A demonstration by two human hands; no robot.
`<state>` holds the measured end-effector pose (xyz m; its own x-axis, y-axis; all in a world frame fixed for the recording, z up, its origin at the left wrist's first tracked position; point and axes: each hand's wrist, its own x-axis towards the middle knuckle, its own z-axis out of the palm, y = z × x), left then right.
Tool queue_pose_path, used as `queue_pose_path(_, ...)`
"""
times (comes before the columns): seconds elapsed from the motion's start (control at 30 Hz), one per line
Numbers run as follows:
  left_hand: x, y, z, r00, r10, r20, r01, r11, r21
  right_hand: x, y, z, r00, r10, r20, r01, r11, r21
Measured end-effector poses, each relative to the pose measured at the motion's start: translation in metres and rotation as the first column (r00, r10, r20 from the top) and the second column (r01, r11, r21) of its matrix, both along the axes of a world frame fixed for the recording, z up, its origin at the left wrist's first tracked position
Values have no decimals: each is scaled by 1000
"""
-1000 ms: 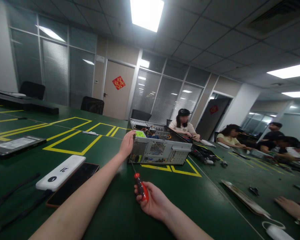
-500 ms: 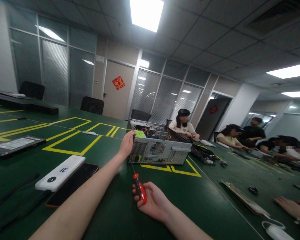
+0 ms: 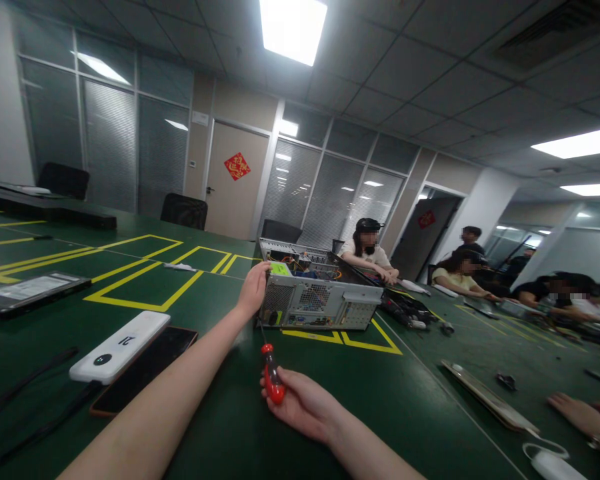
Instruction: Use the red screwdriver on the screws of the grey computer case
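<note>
An open computer case [image 3: 325, 303] lies on its side on the green table, its rear panel facing me and its wires and inner parts showing on top. My left hand [image 3: 253, 290] is closed on the case's left corner, fingertips beside a yellow-green label [image 3: 281, 269] at the power supply. In my right hand [image 3: 300, 403] is a red-and-black screwdriver [image 3: 271, 377], gripped by its handle. The shaft points up and away toward the lower left corner of the rear panel. Whether its tip touches a screw there, I cannot tell.
To the left lie a white power bank [image 3: 123, 347], a dark phone [image 3: 147, 370] and a hard drive [image 3: 33, 293]. Yellow tape marks the table [image 3: 380, 400]. A black bag [image 3: 407, 310] sits right of the case. Another person's hand [image 3: 575, 410] rests at the far right.
The screwdriver's handle has swung slightly left and up with my right hand, so it stands more upright. My left hand and the case stay in place.
</note>
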<state>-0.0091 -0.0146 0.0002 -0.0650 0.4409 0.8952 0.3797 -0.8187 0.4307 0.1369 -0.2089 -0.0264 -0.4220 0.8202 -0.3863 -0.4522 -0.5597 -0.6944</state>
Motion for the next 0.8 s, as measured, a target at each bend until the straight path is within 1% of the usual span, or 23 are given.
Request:
queue_pose_path(0.13, 0, 0, 0, 1000, 3, -2, -3, 1000, -6, 2, 4, 0, 1000, -16, 14, 18, 996, -82)
queue_pose_path(0.23, 0, 0, -1, 1000, 2, -1, -2, 1000, -3, 4, 6, 1, 1000, -17, -5, 16, 987, -158)
queue_pose_path(0.3, 0, 1, -1, 1000, 3, 3, -3, 1000, 2, 5, 7, 2, 1000, -8, -24, 4, 983, -183)
queue_pose_path(0.47, 0, 2, -1, 1000, 6, 4, -6, 1000, 10, 6, 5, 2, 997, 9, -73, -18, 991, -134)
queue_pose_path(0.57, 0, 0, 0, 1000, 5, 0, -5, 1000, 12, 4, 2, 3, 993, 71, -98, -83, 989, -126)
queue_pose_path(0.63, 0, 0, 0, 1000, 3, -3, -3, 1000, 8, 3, 0, 2, 986, 122, -112, -132, 987, -88)
queue_pose_path(0.73, 0, 0, 0, 1000, 2, -2, -2, 1000, 3, 2, -2, 1, 982, 179, -60, -178, 984, 16)
queue_pose_path(0.8, 0, 0, 0, 1000, 0, 1, 0, 1000, 1, 2, -2, -1, 985, 172, -10, -172, 984, 55)
